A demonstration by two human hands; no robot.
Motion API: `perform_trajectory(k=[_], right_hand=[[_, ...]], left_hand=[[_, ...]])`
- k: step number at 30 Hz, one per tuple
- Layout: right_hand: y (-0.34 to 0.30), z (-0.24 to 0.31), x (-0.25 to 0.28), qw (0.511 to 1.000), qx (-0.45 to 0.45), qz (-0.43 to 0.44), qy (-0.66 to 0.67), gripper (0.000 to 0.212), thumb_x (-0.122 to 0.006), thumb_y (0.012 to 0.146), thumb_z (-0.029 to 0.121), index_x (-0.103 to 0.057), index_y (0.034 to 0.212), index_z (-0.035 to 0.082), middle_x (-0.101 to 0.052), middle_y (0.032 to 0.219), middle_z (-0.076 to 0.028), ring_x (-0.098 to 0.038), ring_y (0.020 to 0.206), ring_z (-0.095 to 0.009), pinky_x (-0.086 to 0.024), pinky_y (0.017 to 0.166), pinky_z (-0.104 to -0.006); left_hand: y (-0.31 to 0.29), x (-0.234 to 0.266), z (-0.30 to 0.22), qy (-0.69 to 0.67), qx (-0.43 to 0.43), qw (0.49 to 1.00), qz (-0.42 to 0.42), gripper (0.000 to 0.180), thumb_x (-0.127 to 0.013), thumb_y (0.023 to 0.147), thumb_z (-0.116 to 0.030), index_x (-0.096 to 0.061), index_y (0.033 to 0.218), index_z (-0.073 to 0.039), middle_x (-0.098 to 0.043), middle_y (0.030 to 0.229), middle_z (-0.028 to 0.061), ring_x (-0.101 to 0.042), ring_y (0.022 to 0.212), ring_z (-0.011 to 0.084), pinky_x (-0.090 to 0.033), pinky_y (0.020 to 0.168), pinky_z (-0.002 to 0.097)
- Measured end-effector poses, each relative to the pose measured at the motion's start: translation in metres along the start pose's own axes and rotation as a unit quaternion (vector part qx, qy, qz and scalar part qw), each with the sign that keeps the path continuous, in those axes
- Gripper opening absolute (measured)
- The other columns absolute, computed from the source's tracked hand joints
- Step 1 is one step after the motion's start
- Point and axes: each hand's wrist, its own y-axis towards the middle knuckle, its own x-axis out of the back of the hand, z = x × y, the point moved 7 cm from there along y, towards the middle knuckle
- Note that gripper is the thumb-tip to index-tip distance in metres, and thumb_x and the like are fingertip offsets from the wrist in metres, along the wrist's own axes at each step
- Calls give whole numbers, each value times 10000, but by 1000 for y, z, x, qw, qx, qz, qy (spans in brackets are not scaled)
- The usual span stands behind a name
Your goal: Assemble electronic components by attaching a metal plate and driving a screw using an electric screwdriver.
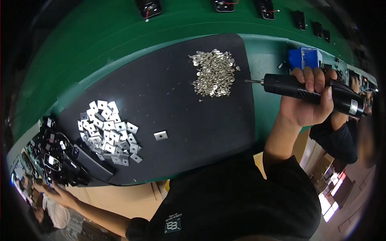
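Observation:
My right hand point(307, 102) is closed round a black electric screwdriver point(287, 85), raised at the right. Its thin metal bit points left, toward a heap of small silver screws point(215, 74) on the black mat point(173, 102). My left hand point(59, 196) reaches out at the far left, beside a jumble of black parts point(52, 154). Its fingers look stretched and apart, with nothing seen in them, though they are small near the rim. Square metal plates with a centre hole point(110, 132) lie piled on the mat's left part. A single such plate point(161, 135) lies apart, right of that pile.
A green belt point(100, 44) runs along the far side, with several black housings point(225, 5) on it, some with red wires. A blue bin point(304, 58) stands behind my right hand. Other people are at both sides; cardboard point(128, 195) shows below the table's near edge.

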Motion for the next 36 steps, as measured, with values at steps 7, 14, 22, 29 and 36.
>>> perform_trajectory(k=[7,14,22,29,36], right_hand=[[9,-3,21,998,35,-54,6,295,-561,869,141,-506,1158,117,-532,794,-1,-494,720,-128,-422,756,-334],[14,-25,18,997,33,-64,-28,324,-574,862,154,-527,1179,106,-526,789,-14,-484,716,-139,-407,740,-360],[13,-3,-1,998,20,-25,61,283,-593,836,133,-504,1102,93,-476,767,26,-454,722,-98,-376,780,-291],[-5,13,-3,997,9,7,77,371,-609,826,154,-470,1168,118,-461,782,45,-454,710,-85,-343,733,-264],[-19,9,12,997,-17,5,81,405,-663,816,140,-439,1153,120,-468,763,49,-470,687,-81,-348,713,-256]], left_hand=[[-83,-65,-249,-159,-242,931,224,298,-708,747,-131,-640,1003,5,-628,988,126,-588,885,268,-456,772,365],[-128,-117,-322,-203,-181,897,348,365,-779,685,-78,-667,1031,-61,-573,1001,62,-533,822,239,-438,732,355],[-104,-122,-329,-142,-170,895,388,278,-785,683,-103,-635,911,-50,-582,958,83,-553,831,276,-453,745,378],[-75,-149,-336,-242,-77,837,485,212,-803,714,-112,-637,811,-22,-626,746,62,-594,597,154,-471,547,274],[46,-197,-376,-342,-113,880,309,121,-745,772,-62,-664,840,-2,-637,743,60,-563,608,110,-458,570,254]])
